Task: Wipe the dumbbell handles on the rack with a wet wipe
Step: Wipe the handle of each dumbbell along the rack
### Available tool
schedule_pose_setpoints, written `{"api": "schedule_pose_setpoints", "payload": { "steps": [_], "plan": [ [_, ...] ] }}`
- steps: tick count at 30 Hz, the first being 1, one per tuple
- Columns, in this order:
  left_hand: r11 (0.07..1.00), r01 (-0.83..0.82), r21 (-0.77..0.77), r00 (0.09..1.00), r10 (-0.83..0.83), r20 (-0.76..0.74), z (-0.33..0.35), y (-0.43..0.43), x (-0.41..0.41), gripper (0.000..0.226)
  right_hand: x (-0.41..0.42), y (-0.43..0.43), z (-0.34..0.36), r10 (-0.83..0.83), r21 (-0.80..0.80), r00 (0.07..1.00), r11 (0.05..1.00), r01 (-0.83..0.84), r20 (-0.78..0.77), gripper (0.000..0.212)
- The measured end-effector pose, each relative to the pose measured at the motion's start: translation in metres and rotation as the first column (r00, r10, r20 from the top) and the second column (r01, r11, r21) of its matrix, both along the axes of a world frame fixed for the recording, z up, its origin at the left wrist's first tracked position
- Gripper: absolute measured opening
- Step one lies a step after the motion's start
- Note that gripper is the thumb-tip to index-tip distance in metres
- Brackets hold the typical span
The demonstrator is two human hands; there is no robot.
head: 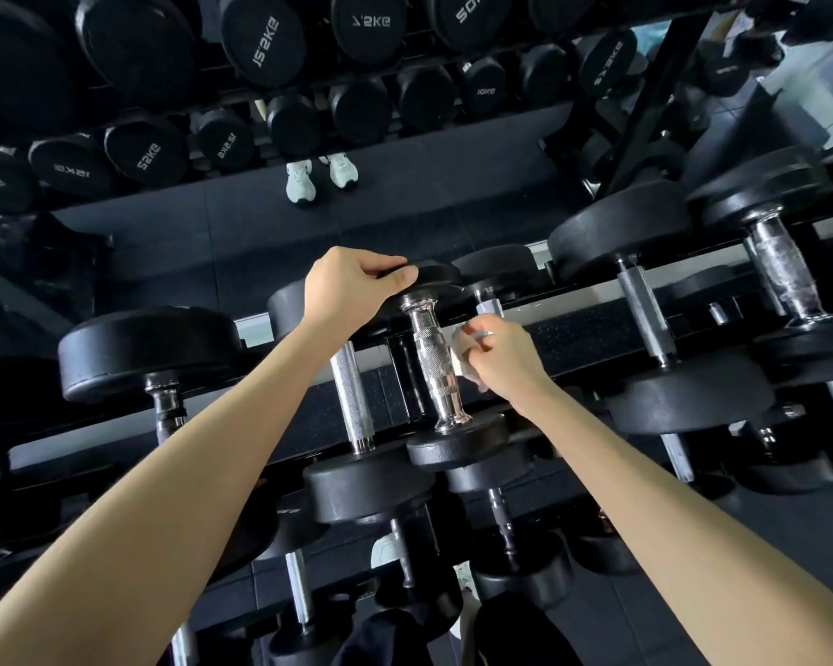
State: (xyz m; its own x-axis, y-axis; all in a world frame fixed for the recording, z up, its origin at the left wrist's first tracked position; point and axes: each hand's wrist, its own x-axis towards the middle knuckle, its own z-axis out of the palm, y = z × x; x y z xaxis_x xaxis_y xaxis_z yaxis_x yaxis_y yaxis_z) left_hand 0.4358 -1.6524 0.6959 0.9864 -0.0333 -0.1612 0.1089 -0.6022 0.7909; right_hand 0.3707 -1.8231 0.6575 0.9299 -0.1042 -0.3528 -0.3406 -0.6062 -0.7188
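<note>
Rack (573, 324) takes up pretty much the whole lower half here, black rails running across on a slant with dumbbells parked side by side, heads nearly touching their neighbours. Behind it a mirror (405, 185) shows more rows of weights and a strip of dark floor. Not a lot of room to move: the gaps between handles are narrow, and the only real open space is above the rack.

The small dumbbell (436, 362) in the middle is the one being worked on. It lies front to back across the rails, far head up by the mirror edge, near head (458, 442) towards the camera and sitting on top of the bigger heads below it. Its chrome handle (433, 365) has a knurled middle and is fully exposed.

Left hand (352, 288) is clamped over the top edge of the far head, fingers curled over, thumb along the front. Right hand (501, 358) sits just to the right of the handle, fingers pinched around a scrunched white wet wipe (462, 353). The wipe's edge is right up against the handle's right side, about mid-length; can't tell if it's actually pressing on it. A plain steel handle (352, 394) lies just to the left.
</note>
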Motion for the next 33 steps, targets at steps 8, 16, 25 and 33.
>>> {"api": "schedule_pose_setpoints", "payload": {
  "steps": [8, 16, 25, 33],
  "plan": [
    [1.000, -0.013, -0.018, 1.000, 0.014, 0.006, -0.003, 0.000, 0.001, 0.026, -0.028, -0.001, 0.015, -0.235, 0.485, 0.963, 0.831, 0.270, -0.134, 0.014],
    [0.999, -0.016, -0.029, 1.000, 0.016, 0.014, -0.003, 0.000, 0.000, 0.025, -0.025, 0.021, 0.009, 0.069, -0.129, 0.987, 0.990, -0.049, 0.148, 0.031],
    [1.000, -0.005, -0.006, 1.000, 0.005, 0.027, -0.001, 0.000, 0.000, 0.025, -0.021, 0.015, 0.005, 0.040, -0.077, 0.992, 0.997, -0.031, 0.123, 0.051],
    [1.000, 0.008, 0.015, 1.000, -0.008, 0.027, 0.000, 0.000, 0.000, 0.025, -0.002, -0.019, -0.020, -0.130, -0.076, 0.975, 0.986, 0.146, 0.180, 0.040]
  ]
}}
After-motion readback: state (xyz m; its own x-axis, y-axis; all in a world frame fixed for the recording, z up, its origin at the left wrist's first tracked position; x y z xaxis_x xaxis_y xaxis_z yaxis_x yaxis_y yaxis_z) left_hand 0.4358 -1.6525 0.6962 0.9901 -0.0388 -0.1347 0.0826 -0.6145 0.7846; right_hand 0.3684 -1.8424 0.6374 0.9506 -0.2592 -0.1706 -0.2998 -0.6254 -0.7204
